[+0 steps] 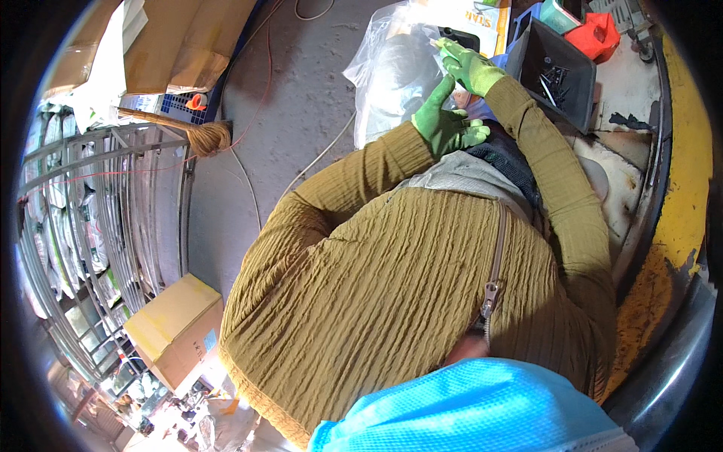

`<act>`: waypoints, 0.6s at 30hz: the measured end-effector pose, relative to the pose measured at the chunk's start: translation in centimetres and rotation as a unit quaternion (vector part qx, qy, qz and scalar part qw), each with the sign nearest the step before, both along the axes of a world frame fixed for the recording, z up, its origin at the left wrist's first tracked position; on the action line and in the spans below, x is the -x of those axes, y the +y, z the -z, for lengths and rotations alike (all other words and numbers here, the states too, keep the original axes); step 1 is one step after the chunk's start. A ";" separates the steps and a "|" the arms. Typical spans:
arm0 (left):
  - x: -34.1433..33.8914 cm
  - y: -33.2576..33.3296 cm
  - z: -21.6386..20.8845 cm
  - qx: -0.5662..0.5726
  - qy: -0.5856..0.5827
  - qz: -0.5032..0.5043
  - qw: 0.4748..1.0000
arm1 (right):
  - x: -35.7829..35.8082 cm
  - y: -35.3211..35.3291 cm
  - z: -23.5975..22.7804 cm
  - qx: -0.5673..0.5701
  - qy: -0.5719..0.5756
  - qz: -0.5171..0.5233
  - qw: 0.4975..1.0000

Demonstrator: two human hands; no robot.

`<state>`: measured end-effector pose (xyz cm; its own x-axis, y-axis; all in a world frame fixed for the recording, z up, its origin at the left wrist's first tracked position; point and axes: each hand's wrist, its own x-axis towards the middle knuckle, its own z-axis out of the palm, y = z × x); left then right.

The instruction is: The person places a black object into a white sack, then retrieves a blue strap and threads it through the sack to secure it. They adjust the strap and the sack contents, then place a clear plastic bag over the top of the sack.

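Both of my hands wear green gloves and reach forward over my lap. My left hand point(444, 124) is open, its thumb raised and its paler fingertips apart, beside a large clear plastic bag point(388, 83). Just ahead of it and to the right, my right hand point(468, 68) has its fingers stretched out toward the bag's right edge. I make out no object in either palm. To the right of my right hand, a dark grey bin point(580, 71) holds several small dark parts point(553, 84). What lies between my hands and lap is mostly hidden.
A red plastic container point(593, 38) stands beyond the bin. On the left are a straw broom point(207, 138), a metal rack point(113, 203) and a cardboard box point(173, 324). Thin cables point(320, 162) cross the grey floor. A yellow painted edge point(681, 151) runs along the right.
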<state>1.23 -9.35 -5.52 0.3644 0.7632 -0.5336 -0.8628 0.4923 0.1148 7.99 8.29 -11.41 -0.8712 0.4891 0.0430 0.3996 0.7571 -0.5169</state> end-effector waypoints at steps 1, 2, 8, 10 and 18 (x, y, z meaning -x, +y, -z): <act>-0.2 0.5 0.1 -0.014 -0.014 -0.028 0.999 | 0.3 0.3 0.1 -0.021 0.008 -0.018 1.000; -0.5 1.1 0.1 -0.003 -0.021 -0.052 0.998 | 0.5 0.6 0.1 -0.007 -0.012 -0.011 1.000; -1.5 4.3 0.9 -0.036 -0.063 -0.231 0.970 | 0.9 -0.3 -3.2 0.095 -0.052 0.057 0.992; -1.2 5.3 2.0 -0.111 -0.027 -0.282 0.953 | 0.9 -1.0 -4.9 0.127 -0.100 0.078 0.984; -0.1 8.1 6.5 -0.116 -0.137 -0.363 0.914 | 0.3 -3.6 -6.8 0.072 -0.109 0.124 0.984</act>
